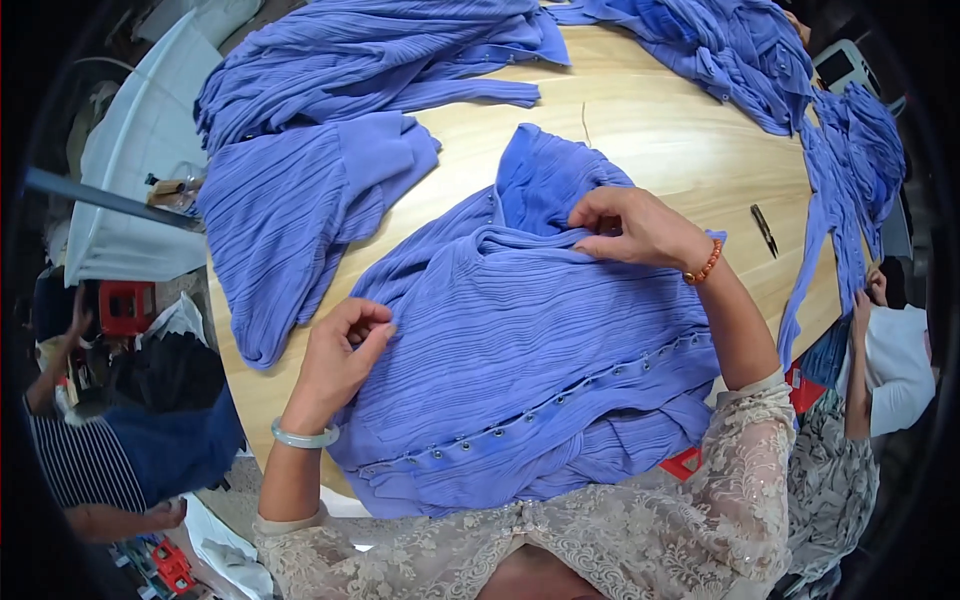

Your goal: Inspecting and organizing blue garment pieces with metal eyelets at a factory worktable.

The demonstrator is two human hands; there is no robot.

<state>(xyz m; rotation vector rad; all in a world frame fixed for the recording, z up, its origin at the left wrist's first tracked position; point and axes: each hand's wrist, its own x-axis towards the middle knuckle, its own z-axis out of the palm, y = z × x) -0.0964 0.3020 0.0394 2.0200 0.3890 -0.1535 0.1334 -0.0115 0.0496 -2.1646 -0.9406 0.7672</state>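
Note:
In front of me a periwinkle-blue pleated garment [540, 310] lies spread on the table, with a row of small metal snaps or eyelets along its lower band. My left hand [345, 350] is closed at the garment's left edge, thumb and forefinger together in a pinch on the cloth. At the upper right, my right hand [640, 228] bends its fingers and thumb around the fabric by the neckline-like edge. Part of the garment beyond that edge is folded up toward the far side. What lies under the right palm is hidden.
A light wood table [680, 140] carries more blue garments: a pile [380, 60] at far left, a folded piece [290, 220] and a heap [720, 60] at far right. Dark thread snips [764, 231] lie at the right. People sit at both sides; a red stool [127, 307] stands left.

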